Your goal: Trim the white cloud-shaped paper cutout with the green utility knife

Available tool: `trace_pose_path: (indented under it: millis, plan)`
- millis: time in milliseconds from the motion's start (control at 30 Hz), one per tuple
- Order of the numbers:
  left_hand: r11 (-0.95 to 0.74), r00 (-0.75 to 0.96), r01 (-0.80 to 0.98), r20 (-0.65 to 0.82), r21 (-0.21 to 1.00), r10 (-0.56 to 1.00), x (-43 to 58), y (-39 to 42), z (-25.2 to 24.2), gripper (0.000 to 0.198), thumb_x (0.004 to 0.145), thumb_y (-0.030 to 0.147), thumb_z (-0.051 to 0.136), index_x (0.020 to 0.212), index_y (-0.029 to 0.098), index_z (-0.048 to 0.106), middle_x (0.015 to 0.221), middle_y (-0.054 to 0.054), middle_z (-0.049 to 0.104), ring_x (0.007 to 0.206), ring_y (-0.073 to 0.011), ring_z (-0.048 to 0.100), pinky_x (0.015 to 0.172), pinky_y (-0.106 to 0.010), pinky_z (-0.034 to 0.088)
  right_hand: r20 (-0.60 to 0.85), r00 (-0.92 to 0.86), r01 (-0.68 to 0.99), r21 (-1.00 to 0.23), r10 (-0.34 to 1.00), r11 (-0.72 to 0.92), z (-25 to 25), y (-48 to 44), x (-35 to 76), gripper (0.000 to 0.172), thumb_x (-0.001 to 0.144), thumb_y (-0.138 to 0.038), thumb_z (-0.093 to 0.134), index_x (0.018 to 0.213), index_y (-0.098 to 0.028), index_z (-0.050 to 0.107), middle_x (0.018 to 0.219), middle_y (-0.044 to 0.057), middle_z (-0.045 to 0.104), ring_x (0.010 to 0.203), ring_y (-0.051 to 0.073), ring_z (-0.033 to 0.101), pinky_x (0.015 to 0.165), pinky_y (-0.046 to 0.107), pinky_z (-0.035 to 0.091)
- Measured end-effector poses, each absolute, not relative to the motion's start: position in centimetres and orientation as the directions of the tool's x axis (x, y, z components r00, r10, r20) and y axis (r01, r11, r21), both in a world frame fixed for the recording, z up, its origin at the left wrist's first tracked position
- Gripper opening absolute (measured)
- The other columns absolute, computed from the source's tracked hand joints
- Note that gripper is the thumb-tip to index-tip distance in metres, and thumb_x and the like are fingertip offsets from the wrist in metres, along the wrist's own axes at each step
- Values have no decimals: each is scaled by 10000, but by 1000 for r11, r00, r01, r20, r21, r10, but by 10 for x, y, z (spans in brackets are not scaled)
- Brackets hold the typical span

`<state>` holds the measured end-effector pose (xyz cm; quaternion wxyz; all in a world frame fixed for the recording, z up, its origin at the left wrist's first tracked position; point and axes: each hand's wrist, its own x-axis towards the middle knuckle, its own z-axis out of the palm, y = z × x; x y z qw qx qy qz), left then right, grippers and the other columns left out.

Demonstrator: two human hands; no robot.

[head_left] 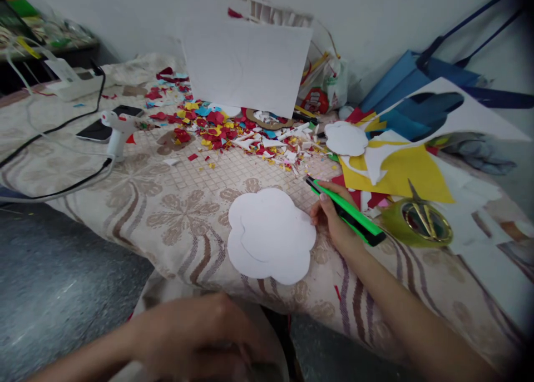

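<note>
A white flower-shaped paper cutout (271, 237) lies flat on the patterned cloth near the table's front edge, with a faint curved pencil line on it. My right hand (334, 218) is closed around a bright green utility knife (348, 212), its tip pointing up and left. The fingers of that hand rest beside the cutout's right edge. Low in the view, in front of the table edge and over my lap, my left hand (204, 335) is blurred by motion. Its fingers point downward and are partly cut off by the frame, so whatever they hold cannot be made out.
Colourful paper scraps (217, 126) pile up behind the cutout, below a white board (246, 68). A white glue gun (117, 132) with cables and a phone (98, 130) sit left. Right are a smaller white cutout (346, 138), yellow paper (400, 170), scissors (425, 215) and a tape roll (400, 223).
</note>
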<state>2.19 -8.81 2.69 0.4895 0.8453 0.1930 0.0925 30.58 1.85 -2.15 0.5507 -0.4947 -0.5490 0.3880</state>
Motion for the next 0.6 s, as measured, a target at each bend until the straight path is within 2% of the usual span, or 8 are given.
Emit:
trace_pose_path:
  millis: [33,67,133,200,267,400,500,600]
  plan:
    - [-383,890,217,-22,898,455,12,-75,38,258,985,271,514,1146,264,716,1000,9,774,882,-144,733,767,-185,555,237,102,127,-966,966,224,-22,19,305,368,882,-521,671,1154,-279,618,584,-47,629,408,136,563,380,251,442]
    - [-335,830,278,-50,900,555,4,-60,47,261,995,252,495,1149,238,705,1038,-8,769,921,-148,726,807,-203,548,254,108,134,-962,961,240,-23,19,304,370,879,-517,677,1160,-285,615,593,-41,635,416,146,573,384,264,452]
    - [-337,654,389,1,857,756,-1,-25,56,220,980,304,537,1098,224,705,997,-12,766,887,-154,714,774,-232,540,289,112,155,-950,951,271,-25,20,304,368,873,-492,692,1173,-295,611,635,-22,657,473,169,612,420,292,490]
    - [-363,524,440,93,821,847,7,13,56,240,946,372,569,1034,192,700,981,-32,751,889,-182,693,799,-289,533,325,104,191,-934,940,302,-27,20,305,376,871,-459,705,1196,-299,603,714,-1,688,554,183,650,473,309,526]
    - [-361,502,448,104,818,859,21,50,52,246,934,393,571,998,183,682,939,-29,739,862,-182,675,792,-307,529,363,84,248,-910,928,333,-29,20,306,398,872,-439,709,1225,-298,590,802,13,709,623,185,671,519,313,548]
    - [-350,524,448,75,823,848,50,108,45,207,940,353,554,870,182,647,869,-13,722,820,-143,656,785,-270,517,395,71,333,-875,916,352,-31,19,310,379,883,-430,698,1218,-294,587,875,20,711,677,178,678,567,312,563]
    - [-337,507,453,72,825,859,58,126,35,255,959,358,507,813,173,603,827,-26,704,740,-133,646,698,-253,512,367,61,356,-877,928,324,-31,17,310,346,904,-420,677,1212,-297,581,902,31,724,700,183,693,585,315,570]
    - [-322,502,466,54,824,863,53,126,22,224,950,344,501,833,171,582,781,-29,694,655,-134,640,610,-250,499,346,37,372,-876,938,308,-31,16,310,352,913,-405,667,1234,-304,562,930,35,732,765,193,715,653,335,594]
